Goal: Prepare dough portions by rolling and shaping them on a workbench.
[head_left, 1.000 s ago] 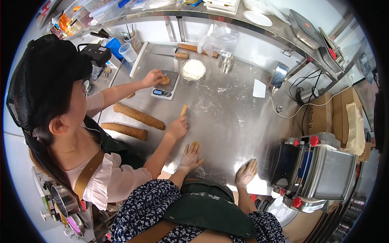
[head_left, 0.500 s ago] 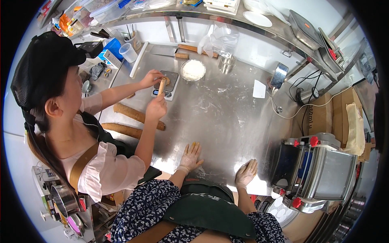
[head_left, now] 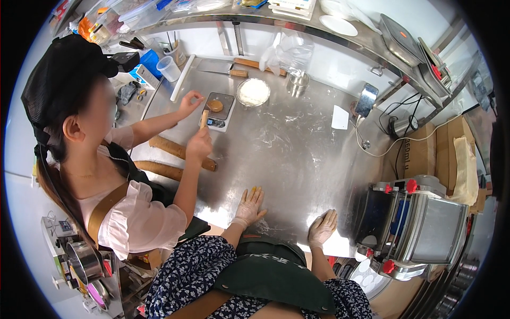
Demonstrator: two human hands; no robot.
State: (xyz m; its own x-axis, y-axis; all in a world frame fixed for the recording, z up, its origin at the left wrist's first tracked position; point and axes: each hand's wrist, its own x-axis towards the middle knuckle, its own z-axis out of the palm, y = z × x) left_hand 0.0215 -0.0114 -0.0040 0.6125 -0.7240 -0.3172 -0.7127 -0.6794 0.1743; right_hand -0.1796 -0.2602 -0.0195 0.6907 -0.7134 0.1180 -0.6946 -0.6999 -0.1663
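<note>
Weighing seems to be in hand: a dough piece (head_left: 215, 106) is borne by the scale (head_left: 227, 100) near a co-worker (head_left: 143, 226). The left hand (head_left: 247, 209), fingers slightly apart, and right hand (head_left: 323, 227), fingers together, are rested empty on the surface (head_left: 297, 170); for any grasp, lifting would be called for.

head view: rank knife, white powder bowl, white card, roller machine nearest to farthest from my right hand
1. Roller machine, right of the right hand.
2. White card, straight ahead.
3. White powder bowl, ahead and left.
4. Knife, farther left, near the back edge.
</note>
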